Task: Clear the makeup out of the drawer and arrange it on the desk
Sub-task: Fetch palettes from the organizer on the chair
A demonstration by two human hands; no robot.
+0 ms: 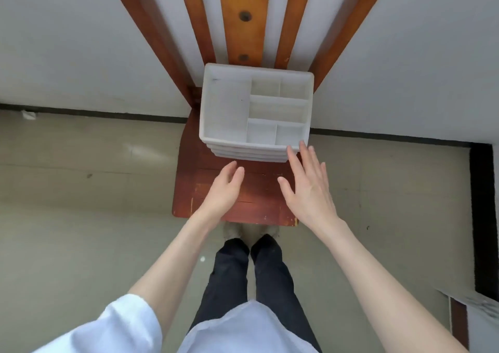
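A white plastic organiser (pixel 229 109) with drawer fronts (pixel 248 154) stacked under an open, compartmented top stands on the seat of a red-brown wooden chair (pixel 216 204). Its top compartments hold nothing that I can see. No makeup is in view. My left hand (pixel 224 190) hovers over the seat just in front of the drawers, fingers relaxed and holding nothing. My right hand (pixel 307 188) is spread flat, its fingertips at the organiser's front right corner; whether they touch it is unclear.
The chair's slatted wooden back (pixel 243 15) leans against a white wall. Beige floor lies on both sides, with a dark baseboard (pixel 81 112) along the wall. A white furniture corner (pixel 475 312) shows at the lower right. My legs and feet stand close to the seat's front edge.
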